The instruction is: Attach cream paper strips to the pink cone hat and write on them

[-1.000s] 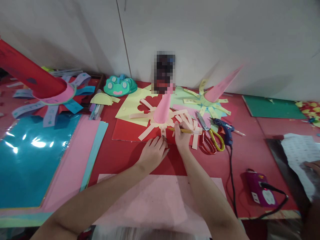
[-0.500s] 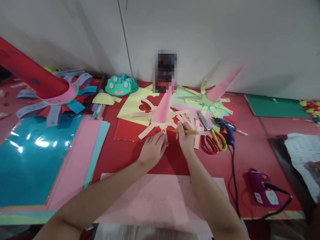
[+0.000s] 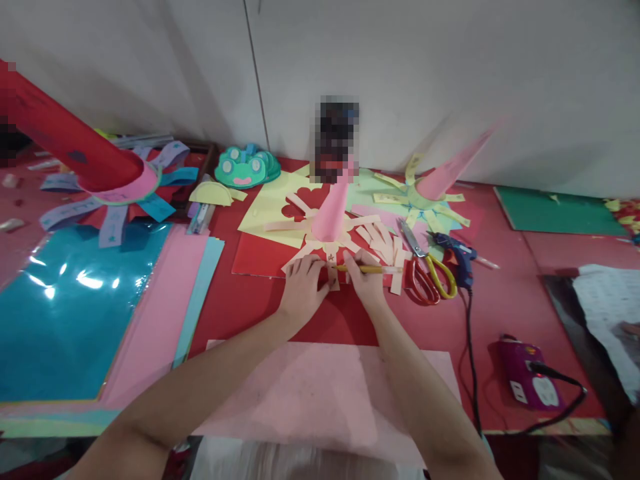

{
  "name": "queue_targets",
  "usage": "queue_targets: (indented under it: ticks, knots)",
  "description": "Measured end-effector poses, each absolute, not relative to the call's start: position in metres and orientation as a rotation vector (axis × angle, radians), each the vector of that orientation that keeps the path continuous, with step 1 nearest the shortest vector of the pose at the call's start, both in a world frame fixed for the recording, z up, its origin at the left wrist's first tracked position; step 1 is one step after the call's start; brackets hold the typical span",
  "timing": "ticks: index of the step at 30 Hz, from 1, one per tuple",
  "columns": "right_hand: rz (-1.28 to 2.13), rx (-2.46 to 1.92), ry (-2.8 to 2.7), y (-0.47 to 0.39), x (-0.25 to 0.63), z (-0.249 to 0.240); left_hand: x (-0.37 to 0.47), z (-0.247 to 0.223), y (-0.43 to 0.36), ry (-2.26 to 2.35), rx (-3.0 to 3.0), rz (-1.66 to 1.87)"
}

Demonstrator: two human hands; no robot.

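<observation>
My right hand [image 3: 366, 279] is closed round a yellow pen [image 3: 373, 269]. Its tip touches a pale paper strip [image 3: 332, 256] bearing a small dark mark like an "A". My left hand [image 3: 303, 287] lies beside this strip, thumb and fingers holding its edge. The strip radiates from the base of an upright pink paper cone [image 3: 330, 215], ringed by several similar strips. Loose cut strips [image 3: 383, 240] lie just right of the cone. Scissors [image 3: 424, 263] with red and yellow handles rest beyond my right hand.
A blue glue gun [image 3: 457, 257] has a cord running to a purple power box [image 3: 530, 373]. Another pink cone [image 3: 453, 167] stands at the back right. Left are a big red paper cone [image 3: 70, 140], a green frog cutout [image 3: 243, 168] and a shiny blue sheet [image 3: 80, 307].
My right hand has shifted slightly left, and the pen is now on the strip. The left hand's fingers have moved aside, so more of the strip and its mark shows.
</observation>
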State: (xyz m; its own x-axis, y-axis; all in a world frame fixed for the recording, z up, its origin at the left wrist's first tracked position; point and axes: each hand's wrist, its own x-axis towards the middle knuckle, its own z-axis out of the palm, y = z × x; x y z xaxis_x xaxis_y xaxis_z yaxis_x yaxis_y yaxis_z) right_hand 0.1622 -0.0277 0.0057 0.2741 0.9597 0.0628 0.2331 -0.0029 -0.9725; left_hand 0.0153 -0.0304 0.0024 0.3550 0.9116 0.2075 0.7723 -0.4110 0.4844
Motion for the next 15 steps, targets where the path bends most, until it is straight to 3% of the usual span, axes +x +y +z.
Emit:
queue_targets:
  ticks: [15]
  knots:
    - [0.779, -1.537, -1.265, -0.0271, 0.1623, 0.0058, 0.0156, 0.0008, -0.0300, 1.496, 2.366, 0.640]
